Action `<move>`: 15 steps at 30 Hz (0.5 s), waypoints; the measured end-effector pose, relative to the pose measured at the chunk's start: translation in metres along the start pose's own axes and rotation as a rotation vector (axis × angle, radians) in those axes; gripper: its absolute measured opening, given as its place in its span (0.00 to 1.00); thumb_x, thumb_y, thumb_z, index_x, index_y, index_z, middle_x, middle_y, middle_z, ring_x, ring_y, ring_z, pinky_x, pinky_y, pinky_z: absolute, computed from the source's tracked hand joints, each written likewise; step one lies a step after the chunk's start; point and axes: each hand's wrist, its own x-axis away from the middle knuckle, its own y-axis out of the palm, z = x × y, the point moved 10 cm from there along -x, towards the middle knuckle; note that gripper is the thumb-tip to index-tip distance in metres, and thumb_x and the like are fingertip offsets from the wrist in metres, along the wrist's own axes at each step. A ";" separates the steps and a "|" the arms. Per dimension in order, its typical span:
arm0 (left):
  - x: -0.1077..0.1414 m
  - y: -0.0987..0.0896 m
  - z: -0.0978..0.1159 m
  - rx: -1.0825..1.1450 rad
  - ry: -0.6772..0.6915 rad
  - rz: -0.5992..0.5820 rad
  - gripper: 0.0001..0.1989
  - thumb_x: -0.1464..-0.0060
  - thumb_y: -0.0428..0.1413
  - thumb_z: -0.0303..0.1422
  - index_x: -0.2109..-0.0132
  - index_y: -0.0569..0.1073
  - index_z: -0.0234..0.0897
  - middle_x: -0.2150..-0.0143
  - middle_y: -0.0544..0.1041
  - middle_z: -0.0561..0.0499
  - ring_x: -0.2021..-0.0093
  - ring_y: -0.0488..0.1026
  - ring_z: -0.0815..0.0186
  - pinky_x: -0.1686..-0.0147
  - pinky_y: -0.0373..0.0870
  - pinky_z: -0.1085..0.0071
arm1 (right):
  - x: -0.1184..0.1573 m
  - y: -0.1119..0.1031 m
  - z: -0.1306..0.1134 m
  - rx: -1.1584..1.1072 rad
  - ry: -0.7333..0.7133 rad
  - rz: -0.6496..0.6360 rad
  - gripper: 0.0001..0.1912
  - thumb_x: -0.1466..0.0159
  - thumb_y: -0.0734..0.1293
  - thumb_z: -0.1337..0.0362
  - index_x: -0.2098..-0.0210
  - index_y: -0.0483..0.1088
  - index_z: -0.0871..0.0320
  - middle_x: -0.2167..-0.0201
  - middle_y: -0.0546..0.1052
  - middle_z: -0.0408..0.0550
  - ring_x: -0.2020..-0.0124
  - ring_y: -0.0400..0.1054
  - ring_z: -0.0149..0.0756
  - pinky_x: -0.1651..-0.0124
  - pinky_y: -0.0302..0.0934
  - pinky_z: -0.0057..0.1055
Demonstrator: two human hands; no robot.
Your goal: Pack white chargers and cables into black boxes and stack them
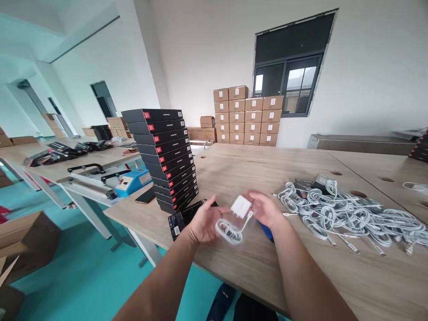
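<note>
A white charger plug [241, 206] with its prongs pointing down hangs between my hands above the table. Below it is a coiled white cable [230, 232]; a faint, clear plastic bag seems to surround both. My right hand [265, 210] pinches at the charger's right edge. On the other side, my left hand [204, 221] is open, palm up with its thumb raised, its fingertips close to the charger and cable. Partly behind my left hand lies a flat black box [182, 220]. A blue object [266, 232] shows beneath my right wrist, mostly hidden.
A tall, leaning stack of black boxes [167, 156] stands at the left. Many coiled white cables [354, 214] are heaped at the right. A phone [146, 196] lies near the table's left edge, beside a blue machine [133, 182]. Cardboard boxes [247, 116] are stacked by the wall.
</note>
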 end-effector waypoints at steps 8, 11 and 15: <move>-0.014 0.005 -0.024 0.449 0.185 0.072 0.20 0.53 0.62 0.28 0.51 0.72 0.32 0.57 0.81 0.41 0.55 0.79 0.56 0.55 0.75 0.63 | 0.014 0.020 -0.041 0.588 -0.323 0.072 0.09 0.41 0.66 0.57 0.67 0.73 0.56 0.62 0.74 0.50 0.60 0.66 0.40 0.54 0.60 0.38; -0.013 0.002 -0.019 0.528 0.254 0.104 0.16 0.56 0.63 0.27 0.57 0.72 0.33 0.67 0.79 0.47 0.68 0.77 0.63 0.68 0.73 0.69 | 0.037 0.066 -0.043 0.814 -0.419 -0.286 0.09 0.41 0.67 0.62 0.78 0.72 0.54 0.71 0.72 0.44 0.67 0.65 0.36 0.59 0.58 0.35; -0.011 -0.006 -0.019 0.592 0.299 0.160 0.15 0.60 0.61 0.25 0.61 0.72 0.34 0.69 0.78 0.50 0.72 0.75 0.66 0.73 0.69 0.73 | 0.068 0.092 -0.023 1.044 -0.487 -0.502 0.10 0.38 0.65 0.67 0.74 0.76 0.54 0.69 0.71 0.46 0.65 0.65 0.37 0.57 0.57 0.37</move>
